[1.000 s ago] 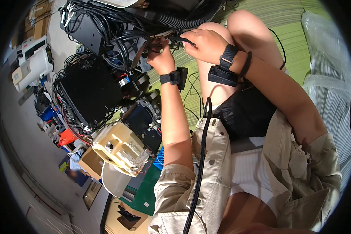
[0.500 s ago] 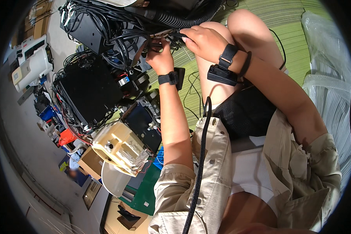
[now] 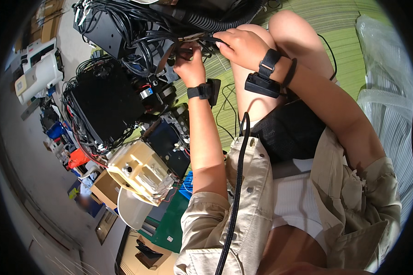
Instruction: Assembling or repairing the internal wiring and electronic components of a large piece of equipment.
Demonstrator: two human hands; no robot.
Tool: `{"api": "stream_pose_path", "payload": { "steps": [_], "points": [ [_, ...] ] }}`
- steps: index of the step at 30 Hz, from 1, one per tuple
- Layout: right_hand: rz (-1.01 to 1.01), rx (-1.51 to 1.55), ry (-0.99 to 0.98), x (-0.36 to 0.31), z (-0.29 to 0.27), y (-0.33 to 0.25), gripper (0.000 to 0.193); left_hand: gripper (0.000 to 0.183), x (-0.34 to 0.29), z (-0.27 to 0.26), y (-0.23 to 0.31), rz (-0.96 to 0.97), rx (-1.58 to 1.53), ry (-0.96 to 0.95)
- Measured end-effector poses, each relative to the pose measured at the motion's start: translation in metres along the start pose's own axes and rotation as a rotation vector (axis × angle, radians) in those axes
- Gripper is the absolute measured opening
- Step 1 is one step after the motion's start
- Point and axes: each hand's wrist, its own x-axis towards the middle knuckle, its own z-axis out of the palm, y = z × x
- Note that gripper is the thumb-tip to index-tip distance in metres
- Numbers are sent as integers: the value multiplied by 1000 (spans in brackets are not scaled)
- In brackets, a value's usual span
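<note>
My left hand [image 3: 191, 68] is closed at the edge of a tangle of black cables [image 3: 144, 46], its fingers curled around a dark piece like a cable or plug. To its right, my right hand [image 3: 241, 47] pinches a black cable [image 3: 213, 40] between thumb and fingers. That cable runs left toward the bundle above my left hand. Thin pale wires show between the two hands. Black straps with small dark boxes circle both wrists. What exactly sits inside my left fingers is partly hidden.
A ribbed black hose [image 3: 215, 22] lies beyond my hands. At left are a black box [image 3: 103, 103] wrapped in wires, a cream plastic housing [image 3: 140, 169] and a green panel [image 3: 163, 229]. Bubble wrap [image 3: 381, 55] lies at right on the green floor [image 3: 316, 23].
Both hands stay almost in place on the cables. My left hand shifts slightly, its fingers turning a little around the dark piece. The view tilts a bit.
</note>
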Motion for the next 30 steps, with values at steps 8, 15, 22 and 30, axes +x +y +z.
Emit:
{"api": "stream_pose_path", "payload": {
  "steps": [8, 15, 22, 30],
  "points": [
    [-146, 28, -12, -11, -1, 0, 25, 32, -41, -19, -16, -59, -285, 16],
    [-120, 3, -27, -14, -4, -10, 25, 23, -107, -56, -65, -131, -275, 107],
    [-103, 54, 48, -24, -5, -27, 25, 18, -189, -73, -126, -270, -220, 245],
    [-86, -22, 86, -24, 2, -33, 26, 13, -247, -61, -170, -550, -352, 329]
  ]
}}
